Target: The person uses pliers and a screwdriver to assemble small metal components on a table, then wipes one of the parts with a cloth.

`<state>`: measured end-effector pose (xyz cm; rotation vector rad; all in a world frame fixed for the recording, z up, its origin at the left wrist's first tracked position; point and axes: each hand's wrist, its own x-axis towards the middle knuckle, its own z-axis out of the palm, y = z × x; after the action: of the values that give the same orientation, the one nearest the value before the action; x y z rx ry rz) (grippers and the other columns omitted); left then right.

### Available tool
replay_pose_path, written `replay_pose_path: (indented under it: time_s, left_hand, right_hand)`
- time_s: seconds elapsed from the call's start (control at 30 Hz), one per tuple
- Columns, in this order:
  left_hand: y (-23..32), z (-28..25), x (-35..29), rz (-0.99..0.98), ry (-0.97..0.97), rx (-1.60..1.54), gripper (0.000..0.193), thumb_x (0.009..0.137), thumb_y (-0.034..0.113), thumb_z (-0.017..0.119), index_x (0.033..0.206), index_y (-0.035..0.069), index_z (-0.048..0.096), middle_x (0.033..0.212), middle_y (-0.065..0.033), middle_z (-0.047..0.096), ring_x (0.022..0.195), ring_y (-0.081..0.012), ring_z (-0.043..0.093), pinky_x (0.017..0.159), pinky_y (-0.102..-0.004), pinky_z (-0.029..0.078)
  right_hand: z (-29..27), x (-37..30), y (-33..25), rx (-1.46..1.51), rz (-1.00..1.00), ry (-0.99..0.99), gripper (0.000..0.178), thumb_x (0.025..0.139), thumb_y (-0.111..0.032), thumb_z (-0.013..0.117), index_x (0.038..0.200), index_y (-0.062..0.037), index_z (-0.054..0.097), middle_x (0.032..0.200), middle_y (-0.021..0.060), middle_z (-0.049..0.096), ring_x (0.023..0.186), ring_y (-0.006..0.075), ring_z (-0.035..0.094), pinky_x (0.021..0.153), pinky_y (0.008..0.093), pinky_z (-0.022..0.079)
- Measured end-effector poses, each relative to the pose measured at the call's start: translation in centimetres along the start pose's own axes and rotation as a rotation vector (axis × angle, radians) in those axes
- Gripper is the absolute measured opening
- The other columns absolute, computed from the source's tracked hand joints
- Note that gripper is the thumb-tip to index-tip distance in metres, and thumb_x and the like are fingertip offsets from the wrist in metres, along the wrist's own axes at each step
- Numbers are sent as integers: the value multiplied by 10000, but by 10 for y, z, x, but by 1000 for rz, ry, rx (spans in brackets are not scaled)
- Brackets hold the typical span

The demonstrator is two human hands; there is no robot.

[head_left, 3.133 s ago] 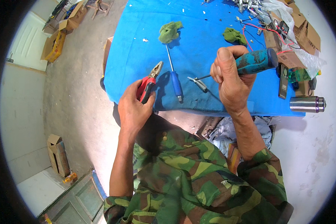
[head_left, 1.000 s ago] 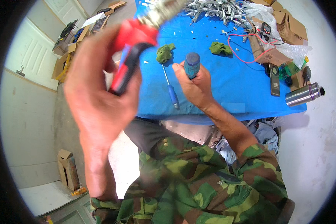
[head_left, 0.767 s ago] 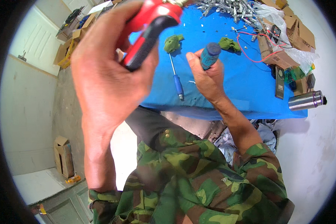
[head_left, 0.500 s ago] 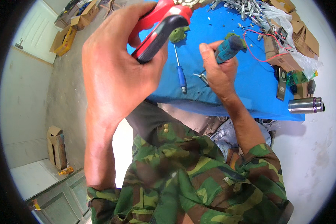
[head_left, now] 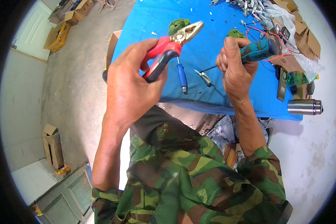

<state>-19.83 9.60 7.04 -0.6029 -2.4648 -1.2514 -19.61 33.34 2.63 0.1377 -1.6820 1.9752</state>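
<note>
The left hand point(head_left: 132, 84) curls round pliers point(head_left: 172, 47) — probably weighty, stiff, best held by the handles point(head_left: 160, 66) — over the cloth point(head_left: 212, 44), while the right hand point(head_left: 237, 76) clasps a screwdriver point(head_left: 258, 51), its tip at a metal part point(head_left: 204, 78).

No legible text or signs, faint print on a cardboard box point(head_left: 288, 62) at right, too small to read
</note>
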Motion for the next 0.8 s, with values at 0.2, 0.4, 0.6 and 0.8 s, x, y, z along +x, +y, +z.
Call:
replay_pose_path:
  time_s: [0.2, 0.4, 0.6, 0.8]
  left_hand:
    - [-17, 17, -10, -97, -97, -13, 460, 820, 39, 812, 1266, 14, 703, 1105, -153, 759, 1006, -252, 766, 915, -361, 591]
    - [-25, 24, -15, -158, -108, -26, 469, 818, 61, 815, 1271, 12, 700, 1117, -158, 757, 1024, -263, 760, 935, -375, 583]
    - [-37, 29, -22, -195, -101, -56, 474, 815, 66, 816, 1272, 14, 701, 1121, -160, 760, 1025, -261, 758, 945, -376, 579]
    - [-42, 30, -26, -220, -101, -73, 472, 820, 77, 813, 1275, 18, 703, 1121, -166, 760, 1027, -259, 754, 950, -378, 577]
  right_hand:
    - [-3, -4, -3, -76, 54, 37, 177, 984, -223, 798, 990, -85, 688, 703, -32, 634, 599, 60, 564, 541, 241, 425]
    - [3, -8, -4, -141, 37, 70, 158, 989, -195, 791, 951, -82, 687, 710, -46, 627, 619, 44, 546, 560, 235, 415]
    - [9, -8, -1, -126, 17, 82, 104, 995, -124, 775, 948, -82, 693, 741, -80, 597, 663, 15, 503, 591, 213, 382]
    - [8, -5, 2, -217, 26, 133, 103, 991, -127, 780, 937, -77, 709, 755, -72, 621, 668, 22, 522, 593, 222, 406]
